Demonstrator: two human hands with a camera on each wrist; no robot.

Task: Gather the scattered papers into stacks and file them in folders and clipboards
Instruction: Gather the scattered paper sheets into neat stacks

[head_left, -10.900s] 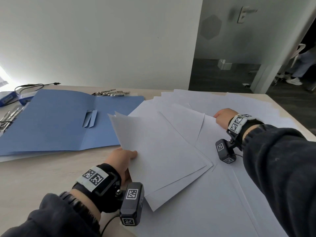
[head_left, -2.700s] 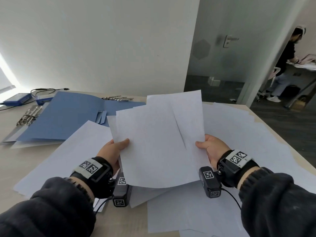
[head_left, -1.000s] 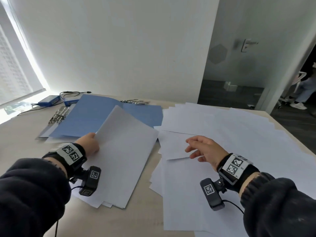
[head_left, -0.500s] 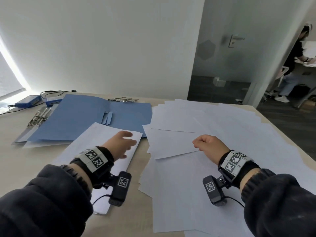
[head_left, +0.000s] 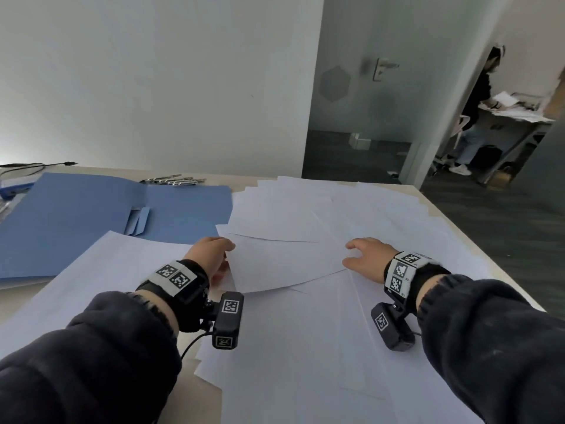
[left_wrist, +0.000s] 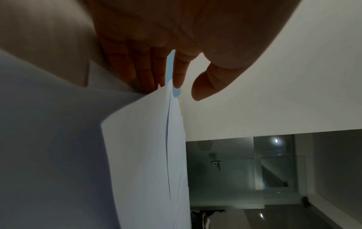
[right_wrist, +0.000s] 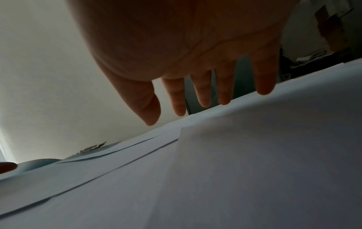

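Note:
White sheets [head_left: 382, 215] lie fanned over the right half of the table. The top sheet [head_left: 284, 261] lies between my hands, its left edge lifted in a curve. My left hand [head_left: 226, 255] is at that edge. In the left wrist view its straight fingers [left_wrist: 149, 74] slip under the sheet [left_wrist: 145, 155], with the thumb held apart above it. My right hand [head_left: 351, 255] is at the sheet's right edge, its spread fingers [right_wrist: 203, 93] straight just over the papers [right_wrist: 254, 155]. A gathered stack [head_left: 101, 270] lies to the left. Behind it an open blue folder [head_left: 76, 215] lies flat.
Metal clips [head_left: 174, 180] lie at the table's back edge by the wall. A cable [head_left: 36, 165] and a blue device [head_left: 13, 189] sit at the far left. The table's right edge [head_left: 477, 249] drops to dark floor. A person [head_left: 477, 111] stands in the doorway beyond.
My left hand has left the gathered stack and moved right to the top sheet's left edge, lifting it. My right hand has uncurled and shifted to the sheet's right edge.

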